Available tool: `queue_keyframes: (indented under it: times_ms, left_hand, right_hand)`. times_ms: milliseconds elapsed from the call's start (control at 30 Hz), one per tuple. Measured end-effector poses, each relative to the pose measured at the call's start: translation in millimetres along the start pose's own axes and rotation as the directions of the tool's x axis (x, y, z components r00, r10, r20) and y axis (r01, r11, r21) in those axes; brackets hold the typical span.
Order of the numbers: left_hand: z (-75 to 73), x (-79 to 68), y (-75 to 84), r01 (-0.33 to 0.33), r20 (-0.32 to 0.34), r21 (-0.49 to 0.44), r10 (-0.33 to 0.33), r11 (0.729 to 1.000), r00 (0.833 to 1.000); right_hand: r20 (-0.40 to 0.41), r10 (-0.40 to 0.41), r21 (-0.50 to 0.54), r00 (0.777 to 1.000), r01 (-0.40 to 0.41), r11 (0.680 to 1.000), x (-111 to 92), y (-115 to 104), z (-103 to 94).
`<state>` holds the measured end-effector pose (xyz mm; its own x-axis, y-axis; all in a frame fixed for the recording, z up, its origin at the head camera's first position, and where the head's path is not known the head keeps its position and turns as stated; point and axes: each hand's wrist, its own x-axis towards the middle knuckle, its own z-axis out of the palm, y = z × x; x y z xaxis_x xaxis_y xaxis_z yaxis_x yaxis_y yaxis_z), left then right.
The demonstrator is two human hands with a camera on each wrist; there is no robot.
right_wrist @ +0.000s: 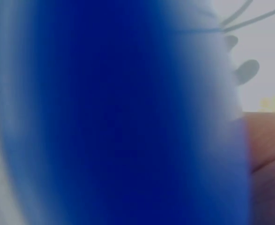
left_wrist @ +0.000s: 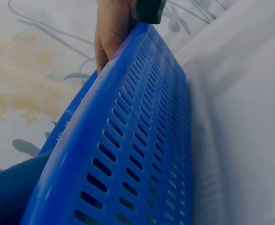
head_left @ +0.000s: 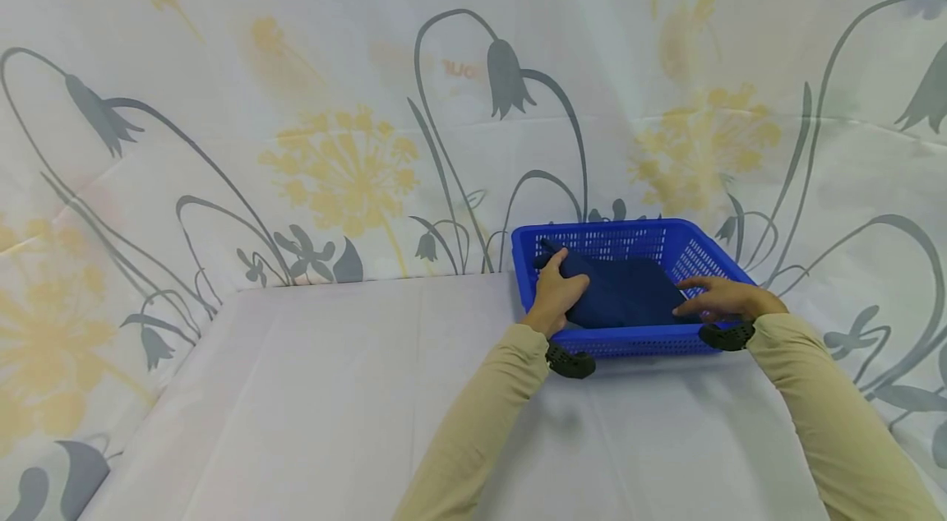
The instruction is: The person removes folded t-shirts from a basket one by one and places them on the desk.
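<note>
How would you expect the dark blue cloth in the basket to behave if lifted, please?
The dark blue cloth will probably sag rather than stay stiff, as its outline looks soft and uneven. It seems unlikely to roll, lying broad and flattish inside the basket. It may not slip easily, since its surface looks matte.

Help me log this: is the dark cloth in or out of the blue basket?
In: the head view shows the cloth lying within the walls of the basket.

L hand (head_left: 556, 292) grips navy cloth (head_left: 625, 291) | R hand (head_left: 723, 299) @ R end | in blu bskt (head_left: 636, 334)
</note>
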<state>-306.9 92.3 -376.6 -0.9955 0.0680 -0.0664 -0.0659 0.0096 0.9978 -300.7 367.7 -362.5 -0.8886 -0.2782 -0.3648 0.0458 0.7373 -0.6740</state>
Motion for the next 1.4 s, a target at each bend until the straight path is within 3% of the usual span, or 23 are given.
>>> queue_keyframes:
  times_ms: [233,433,600,933,1400]
  left_hand:
    - [0.4,-0.5,0.4,-0.015,0.021,-0.013,0.015,1.0,1.0]
    - [0.5,-0.7,1.0,-0.033,0.035,-0.022,0.034,0.999,0.999]
    - [-0.4,-1.2,1.3,-0.045,0.042,-0.044,0.047,0.998,0.998]
    - [-4.1,1.2,3.3,-0.058,0.035,-0.063,0.06,0.996,0.998]
    - [-17.6,0.1,13.5,-0.07,0.068,-0.167,0.082,0.984,0.994]
  right_hand:
    - [-0.011,-0.103,0.107,0.995,0.104,0.989,3.5,0.1,3.1]
    - [-0.041,-0.229,0.084,0.973,0.232,0.969,5.1,1.4,2.9]
    - [-0.058,-0.269,0.117,0.961,0.274,0.955,6.5,-0.1,3.1]
    - [-0.159,-0.225,0.056,0.961,0.237,0.97,4.0,-8.3,4.1]
    - [-0.198,-0.236,0.129,0.951,0.264,0.956,-3.1,-20.6,-2.4]
